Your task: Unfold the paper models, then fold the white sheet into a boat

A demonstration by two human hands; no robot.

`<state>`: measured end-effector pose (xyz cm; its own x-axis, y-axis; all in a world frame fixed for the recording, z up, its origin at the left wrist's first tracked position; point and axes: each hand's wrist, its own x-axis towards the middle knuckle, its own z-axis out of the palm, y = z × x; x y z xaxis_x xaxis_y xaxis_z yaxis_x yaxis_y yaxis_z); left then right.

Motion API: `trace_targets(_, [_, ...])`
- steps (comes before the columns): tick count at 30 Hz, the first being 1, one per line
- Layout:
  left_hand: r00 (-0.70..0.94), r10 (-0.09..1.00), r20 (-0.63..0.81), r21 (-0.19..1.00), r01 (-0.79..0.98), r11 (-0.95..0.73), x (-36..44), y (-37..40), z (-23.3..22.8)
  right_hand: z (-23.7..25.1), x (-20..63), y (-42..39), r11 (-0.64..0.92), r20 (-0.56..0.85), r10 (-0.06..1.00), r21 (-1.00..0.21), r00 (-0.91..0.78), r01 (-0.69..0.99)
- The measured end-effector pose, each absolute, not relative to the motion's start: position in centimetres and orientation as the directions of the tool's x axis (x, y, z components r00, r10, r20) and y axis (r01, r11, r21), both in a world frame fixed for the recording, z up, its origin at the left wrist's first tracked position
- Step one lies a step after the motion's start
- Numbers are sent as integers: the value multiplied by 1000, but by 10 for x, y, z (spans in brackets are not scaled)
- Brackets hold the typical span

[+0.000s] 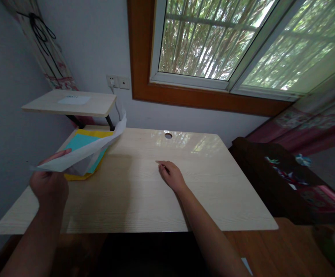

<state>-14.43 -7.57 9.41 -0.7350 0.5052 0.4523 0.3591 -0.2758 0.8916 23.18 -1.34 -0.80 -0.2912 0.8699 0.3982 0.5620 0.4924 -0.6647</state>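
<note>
Paper first: my left hand (49,184) has a thin white sheet of paper (83,152) pinched at its near edge, thumb on top, fingers underneath as far as I can tell, and it is lifted off the stack so it hangs in the air. The sheet sags and curls along its length, its far end bending upward near the black legs of the small raised wooden shelf (69,102). Being so limp, it looks like it needs that raised hold to keep from dragging across what lies below.

Underneath sits a stack of coloured paper sheets (83,148), teal on top with yellow showing at the edges, lying at the back left corner of the pale wooden desk (144,200). The white sheet partly covers it from my view.

My right hand (171,176) rests on the desk's middle, well apart from the stack, palm down, fingers loosely curled toward the surface and grasping nothing that I can see. It seems to sit there as a steadying rest.

A round cable hole (168,135) shows at the desk's far edge, below the window (213,42).
</note>
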Motion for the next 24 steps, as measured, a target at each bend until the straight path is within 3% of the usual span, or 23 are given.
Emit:
trace_targets(3, [-703,618,352,936,251,-248,-126,-70,93,-6,233,-14,452,407,890,-721,-208,525])
trace_targets(6, [-631,761,152,982,6,-191,-113,-61,79,-5,236,-14,358,394,919,-828,-6,432])
trace_targets(8, [-553,830,74,989,-65,-131,-104,-54,66,-5,238,-13,293,348,927,-906,143,307])
trace_targets(10, [-464,886,9,998,-55,-39,-95,-48,53,-7,241,-11,244,280,933,-954,228,173])
trace_targets(13, [-365,928,-71,997,-67,50,-82,-41,37,-10,244,-10,222,234,949,-972,211,82])
trace_targets(19, [-279,940,-195,977,34,212,-71,-30,14,-18,245,-10,256,276,952,-954,128,154])
trace_targets(24, [-232,967,-100,947,277,164,-74,-25,3,-20,247,-11,211,273,947,-926,169,313])
